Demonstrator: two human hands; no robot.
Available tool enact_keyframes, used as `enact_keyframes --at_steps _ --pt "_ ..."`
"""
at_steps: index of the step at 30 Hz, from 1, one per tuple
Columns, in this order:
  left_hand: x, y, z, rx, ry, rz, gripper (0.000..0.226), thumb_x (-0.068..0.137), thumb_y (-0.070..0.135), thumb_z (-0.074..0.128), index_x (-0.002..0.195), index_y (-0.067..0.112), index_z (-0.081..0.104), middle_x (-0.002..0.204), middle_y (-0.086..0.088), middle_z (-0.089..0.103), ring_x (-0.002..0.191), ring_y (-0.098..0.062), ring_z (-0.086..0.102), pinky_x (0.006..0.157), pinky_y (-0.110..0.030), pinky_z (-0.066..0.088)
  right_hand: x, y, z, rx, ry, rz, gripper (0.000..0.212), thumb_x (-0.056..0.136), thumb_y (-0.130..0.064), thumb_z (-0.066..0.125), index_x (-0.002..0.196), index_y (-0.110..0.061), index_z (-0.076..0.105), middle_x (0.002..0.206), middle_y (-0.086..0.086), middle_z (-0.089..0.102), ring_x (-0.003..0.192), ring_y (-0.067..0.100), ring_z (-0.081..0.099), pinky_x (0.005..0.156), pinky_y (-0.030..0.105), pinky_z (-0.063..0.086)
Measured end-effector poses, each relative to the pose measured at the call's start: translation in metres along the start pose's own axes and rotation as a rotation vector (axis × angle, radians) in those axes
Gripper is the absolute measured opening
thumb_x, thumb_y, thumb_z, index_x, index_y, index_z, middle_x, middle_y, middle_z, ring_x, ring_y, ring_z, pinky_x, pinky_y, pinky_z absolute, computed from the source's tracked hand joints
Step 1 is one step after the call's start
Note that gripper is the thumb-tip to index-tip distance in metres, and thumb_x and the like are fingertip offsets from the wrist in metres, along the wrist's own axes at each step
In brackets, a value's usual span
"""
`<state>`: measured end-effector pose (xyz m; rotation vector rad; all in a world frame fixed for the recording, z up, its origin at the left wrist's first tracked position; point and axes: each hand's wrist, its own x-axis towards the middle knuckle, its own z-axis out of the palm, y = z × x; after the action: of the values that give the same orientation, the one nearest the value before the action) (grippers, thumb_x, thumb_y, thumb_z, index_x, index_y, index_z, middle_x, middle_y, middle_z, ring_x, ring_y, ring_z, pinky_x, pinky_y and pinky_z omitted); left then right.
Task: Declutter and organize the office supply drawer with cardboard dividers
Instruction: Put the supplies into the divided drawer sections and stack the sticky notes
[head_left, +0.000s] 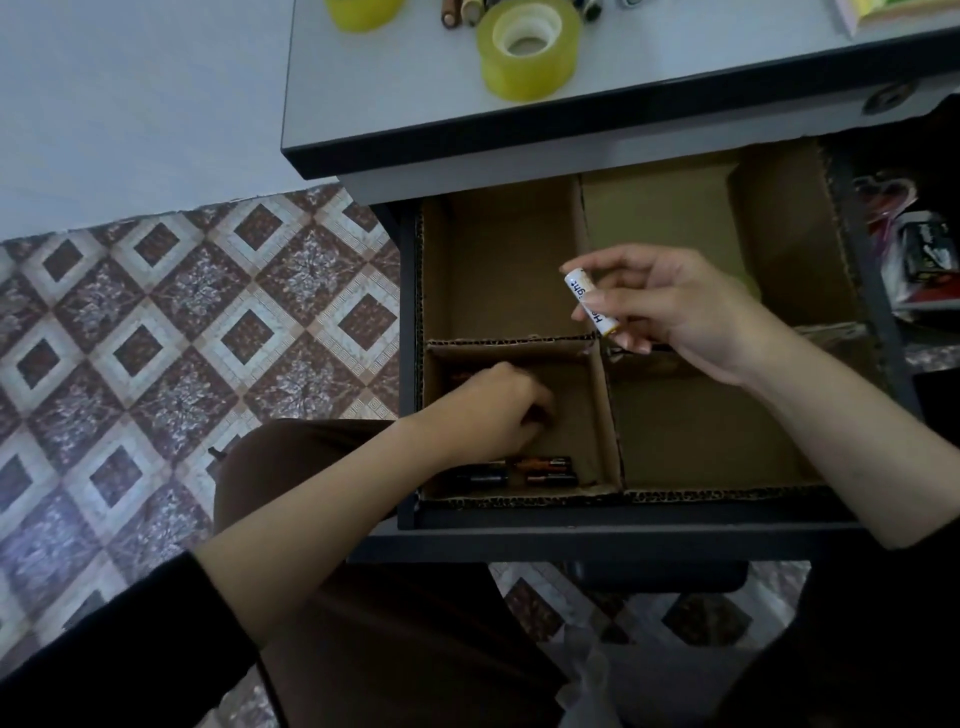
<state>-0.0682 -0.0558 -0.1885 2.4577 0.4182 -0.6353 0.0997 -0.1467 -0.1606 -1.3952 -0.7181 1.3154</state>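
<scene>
The open drawer (623, 525) holds cardboard dividers (602, 405) that split it into four compartments. My right hand (675, 306) hovers above the middle of the drawer and pinches a white battery (591, 301) between thumb and fingers. My left hand (488, 410) reaches down into the near left compartment with its fingers curled; what they hold is hidden. Dark batteries (524, 472) lie along the front of that compartment. The far left and near right compartments look bare.
On the desk top (395, 98) above the drawer stand two yellow tape rolls (527, 47), with small pens or batteries behind them. Cluttered items (914, 254) sit on a shelf right of the drawer. Patterned floor tiles (182, 322) lie to the left.
</scene>
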Motion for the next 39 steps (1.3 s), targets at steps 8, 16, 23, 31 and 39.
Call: enact_keyframes --at_steps 8,16,23,31,39 --pt "0.007 0.0 0.013 -0.052 -0.163 -0.011 0.032 0.086 0.002 0.052 0.112 0.015 0.067 0.114 -0.009 0.062 0.102 -0.023 0.058 0.091 -0.037 0.048 0.0 0.0 -0.001 0.028 -0.02 -0.005 0.034 0.068 -0.017 0.064 0.102 -0.018 0.065 0.073 0.002 0.068 0.045 0.008 0.048 0.04 0.014 0.037" --pt "0.008 0.005 0.005 -0.018 -0.254 0.115 0.054 0.08 -0.007 0.046 0.118 0.026 0.063 0.117 -0.005 0.056 0.107 -0.021 0.052 0.089 -0.04 0.047 -0.001 0.001 -0.001 0.024 -0.012 -0.017 0.032 0.072 -0.014 0.064 0.104 -0.016 0.064 0.074 0.003 0.068 0.046 0.009 0.049 0.041 0.015 0.038" --pt "0.01 0.011 -0.001 0.031 -0.281 0.141 0.046 0.081 -0.006 0.045 0.108 0.022 0.07 0.112 -0.003 0.064 0.101 -0.018 0.056 0.088 -0.036 0.047 -0.002 0.0 -0.001 0.03 -0.01 -0.017 0.034 0.069 -0.017 0.063 0.103 -0.017 0.064 0.073 0.002 0.069 0.046 0.008 0.05 0.04 0.015 0.038" --pt "0.013 0.014 0.01 0.202 -0.303 0.087 0.034 0.086 0.007 0.047 0.112 0.019 0.066 0.107 -0.007 0.059 0.091 -0.024 0.058 0.065 -0.03 0.045 -0.001 0.001 -0.001 0.019 -0.002 -0.017 0.027 0.078 -0.008 0.062 0.103 -0.017 0.064 0.072 0.001 0.069 0.045 0.008 0.05 0.04 0.015 0.038" --pt "0.008 0.003 0.005 -0.012 -0.184 -0.001 0.036 0.088 0.006 0.049 0.119 0.017 0.062 0.115 -0.009 0.061 0.101 -0.023 0.058 0.089 -0.038 0.049 -0.002 0.001 0.0 0.01 0.009 -0.022 0.026 0.084 -0.002 0.059 0.105 -0.016 0.063 0.073 0.0 0.069 0.046 0.008 0.05 0.041 0.015 0.039"
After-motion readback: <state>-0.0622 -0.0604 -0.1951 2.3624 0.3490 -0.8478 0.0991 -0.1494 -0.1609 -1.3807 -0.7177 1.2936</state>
